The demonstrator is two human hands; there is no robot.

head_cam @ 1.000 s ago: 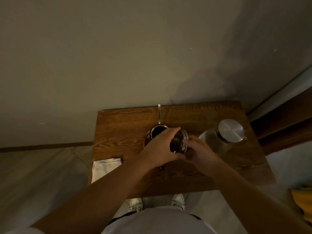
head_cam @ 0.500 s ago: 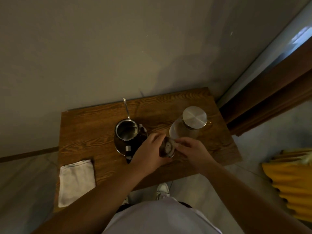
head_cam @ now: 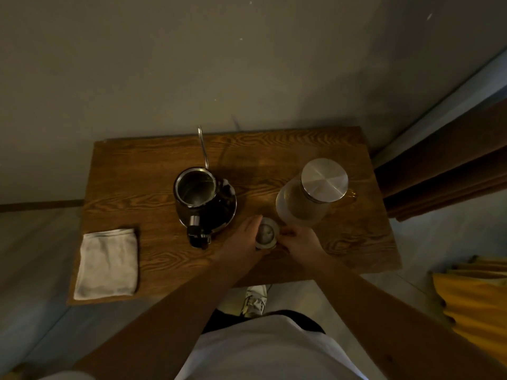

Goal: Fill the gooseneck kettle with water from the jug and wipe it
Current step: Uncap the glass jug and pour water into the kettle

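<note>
A steel gooseneck kettle (head_cam: pixel 195 192) stands lidless at the middle of the small wooden table (head_cam: pixel 137 182), its thin spout pointing at the wall and its black handle toward me. Its round lid (head_cam: pixel 266 236) is low over the table just right of the kettle, held between my left hand (head_cam: pixel 244 239) and my right hand (head_cam: pixel 300 239). A glass jug (head_cam: pixel 301 204) with a flat metal cap stands at the right, just behind my right hand. A folded white cloth (head_cam: pixel 107 263) lies at the table's front left corner.
The table stands against a plain wall (head_cam: pixel 219 64). A dark wooden frame (head_cam: pixel 444 171) runs along the right. Something yellow (head_cam: pixel 477 300) lies on the floor at the lower right. My shoe (head_cam: pixel 255 300) shows under the table's front edge.
Both hands lifted the lid off the kettle and carried it right and toward me, down to the table. The kettle's mouth now shows uncovered. The camera view shifted.
</note>
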